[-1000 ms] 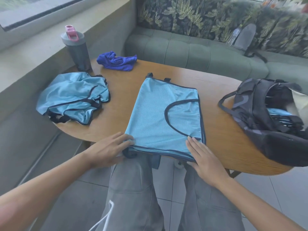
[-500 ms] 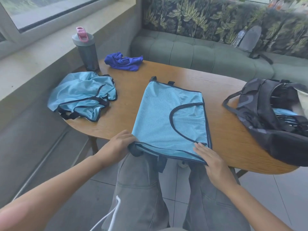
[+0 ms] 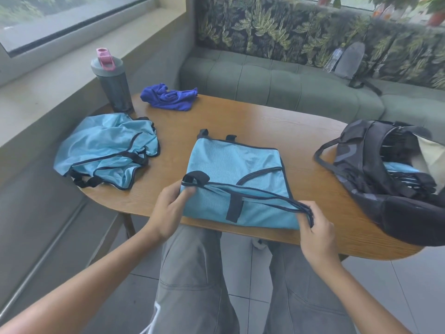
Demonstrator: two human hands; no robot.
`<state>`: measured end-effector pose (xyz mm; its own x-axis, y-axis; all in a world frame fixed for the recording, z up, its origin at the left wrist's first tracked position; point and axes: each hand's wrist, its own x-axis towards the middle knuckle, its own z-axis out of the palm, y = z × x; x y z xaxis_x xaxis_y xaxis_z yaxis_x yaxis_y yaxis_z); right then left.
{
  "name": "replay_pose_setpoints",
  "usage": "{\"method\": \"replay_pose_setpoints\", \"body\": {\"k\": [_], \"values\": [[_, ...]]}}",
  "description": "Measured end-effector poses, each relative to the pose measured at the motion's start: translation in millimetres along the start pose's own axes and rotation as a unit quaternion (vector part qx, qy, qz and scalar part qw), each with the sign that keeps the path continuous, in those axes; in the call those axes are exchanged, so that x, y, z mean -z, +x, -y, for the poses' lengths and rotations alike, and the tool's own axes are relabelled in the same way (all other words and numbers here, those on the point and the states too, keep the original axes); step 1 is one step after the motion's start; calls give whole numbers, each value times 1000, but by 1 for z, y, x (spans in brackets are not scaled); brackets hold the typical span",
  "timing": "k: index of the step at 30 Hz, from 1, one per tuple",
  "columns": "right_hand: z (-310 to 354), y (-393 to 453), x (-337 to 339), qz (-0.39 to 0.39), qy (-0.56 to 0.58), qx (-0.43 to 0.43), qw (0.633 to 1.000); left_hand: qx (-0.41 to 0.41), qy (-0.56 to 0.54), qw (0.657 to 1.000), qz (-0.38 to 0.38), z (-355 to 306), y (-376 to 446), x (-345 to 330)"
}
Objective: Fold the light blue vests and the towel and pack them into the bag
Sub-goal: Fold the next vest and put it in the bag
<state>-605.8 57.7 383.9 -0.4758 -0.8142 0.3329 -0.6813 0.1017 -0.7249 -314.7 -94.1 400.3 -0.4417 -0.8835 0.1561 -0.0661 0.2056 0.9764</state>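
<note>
Vest number one, the light blue vest (image 3: pixel 237 165) you are folding, lies flat in the middle of the wooden table (image 3: pixel 252 121), its near hem turned up and over onto itself. Your left hand (image 3: pixel 168 213) pinches the folded hem's left corner between thumb and fingers, just below a dark strap loop. Your right hand (image 3: pixel 315 229) grips the right corner, fingers curled round the bunched dark binding. Both corners sit lifted a little above the tabletop, close to the table's near edge, and the fold line runs between your two hands. The vest's far edge, with two dark tabs poking out, lies short of the table's centre line.

To your left a crumpled vest (image 3: pixel 108 150) rests in a heap near the rounded left edge of the table, part of its dark trim close to the rim. Bare wood shows between this heap and the vest in your hands. Farther back a purple towel (image 3: pixel 168 97) lies bunched near the far edge, just beside a grey bottle (image 3: pixel 113 80) with a pink cap at the far left corner.

To your right the dark bag (image 3: pixel 385 177) lies on its side with its mouth open, overhanging the table's right end; light blue fabric shows inside it. A clear strip of tabletop separates the bag from the vest you hold.
</note>
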Motion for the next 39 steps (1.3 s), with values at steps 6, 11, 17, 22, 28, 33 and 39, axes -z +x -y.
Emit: {"method": "replay_pose_setpoints", "body": {"k": [6,11,17,22,28,33,39], "values": [[14,29,1,-31,1,1,1000,28,18,998,-51,0,29,-3],[13,77,-8,-46,19,-27,998,104,66,988,-93,17,75,0],[6,138,-29,-24,19,-42,999,197,51,968,-147,30,136,-7],[-15,179,-53,11,26,-87,996,260,56,949,-169,53,172,-12],[-49,198,-76,77,-29,-157,984,246,170,934,-195,69,179,-22],[-41,178,-82,-2,-73,-65,995,42,321,914,-246,54,136,-44],[24,150,-126,221,22,77,972,34,467,869,-160,88,108,-62]]}}
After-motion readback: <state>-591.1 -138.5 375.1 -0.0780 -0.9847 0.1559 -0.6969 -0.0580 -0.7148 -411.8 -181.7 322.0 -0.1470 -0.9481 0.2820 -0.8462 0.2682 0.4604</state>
